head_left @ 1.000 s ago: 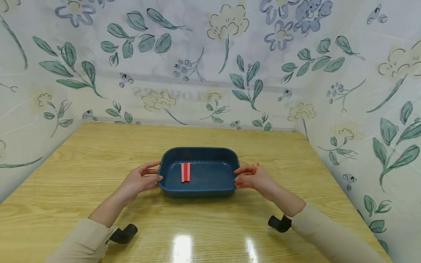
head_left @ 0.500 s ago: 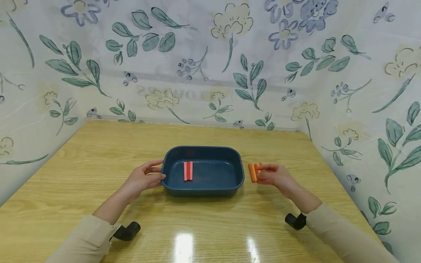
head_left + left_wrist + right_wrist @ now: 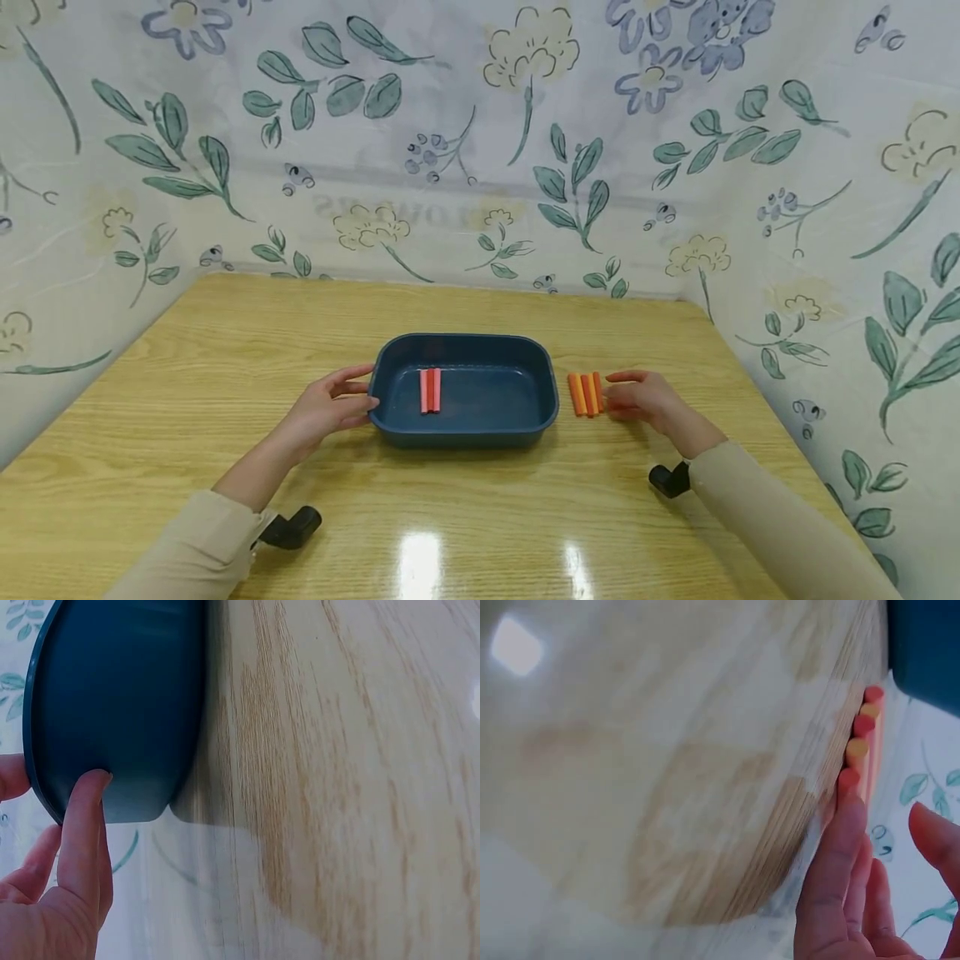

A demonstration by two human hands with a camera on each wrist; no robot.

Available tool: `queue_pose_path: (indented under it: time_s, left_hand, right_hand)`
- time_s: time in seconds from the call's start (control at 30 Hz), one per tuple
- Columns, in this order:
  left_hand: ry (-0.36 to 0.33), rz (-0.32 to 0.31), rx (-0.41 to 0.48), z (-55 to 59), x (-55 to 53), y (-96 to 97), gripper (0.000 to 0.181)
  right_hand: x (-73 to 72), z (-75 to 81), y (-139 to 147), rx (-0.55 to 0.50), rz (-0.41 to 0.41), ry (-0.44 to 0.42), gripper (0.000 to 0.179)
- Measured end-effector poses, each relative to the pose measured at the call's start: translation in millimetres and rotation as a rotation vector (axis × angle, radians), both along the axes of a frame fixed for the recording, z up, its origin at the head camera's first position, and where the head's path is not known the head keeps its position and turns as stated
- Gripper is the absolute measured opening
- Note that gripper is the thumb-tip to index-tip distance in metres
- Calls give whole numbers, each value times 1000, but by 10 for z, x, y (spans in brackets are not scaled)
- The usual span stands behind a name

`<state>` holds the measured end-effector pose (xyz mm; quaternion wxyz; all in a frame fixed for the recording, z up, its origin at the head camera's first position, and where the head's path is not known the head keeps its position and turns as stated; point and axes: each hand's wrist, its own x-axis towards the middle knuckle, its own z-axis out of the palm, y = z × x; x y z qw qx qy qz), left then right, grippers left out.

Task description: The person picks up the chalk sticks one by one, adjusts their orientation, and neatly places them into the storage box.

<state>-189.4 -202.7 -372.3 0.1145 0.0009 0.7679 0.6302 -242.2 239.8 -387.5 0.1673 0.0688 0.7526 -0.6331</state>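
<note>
A dark blue rectangular tray stands on the table. Inside it, to the left, pink and red sticks lie side by side. My left hand touches the tray's left end, its thumb and fingers spread along the outer wall. Beyond the tray's right end lies a row of orange and red round sticks with flat ends. Right beside that row is my right hand; in the right wrist view a fingertip meets the nearest red stick, and the thumb stands apart from the row.
The wooden table carries the tray and the sticks. White floral cloth rises behind the table and along both sides. A black camera mount sits at the left wrist and another at the right wrist.
My right hand has left the tray's right end and moved right, past the orange and red sticks to their far side, uncovering them. The left hand stays at the tray.
</note>
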Motion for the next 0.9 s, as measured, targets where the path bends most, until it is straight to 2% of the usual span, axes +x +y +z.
queue_pose_path:
  time_s: [0.2, 0.37, 0.73, 0.9]
  left_hand:
    - [7, 2, -1, 18, 22, -22, 63]
    - [16, -8, 16, -7, 14, -31, 64]
    - [30, -13, 19, -5, 5, -31, 64]
    - [31, -19, 27, -20, 7, -32, 64]
  right_hand:
    - [-125, -10, -52, 75, 16, -64, 57]
    - [-190, -8, -67, 112, 69, -92, 63]
    - [-258, -14, -95, 195, 121, -76, 63]
    - [-262, -16, -130, 198, 69, -47, 58]
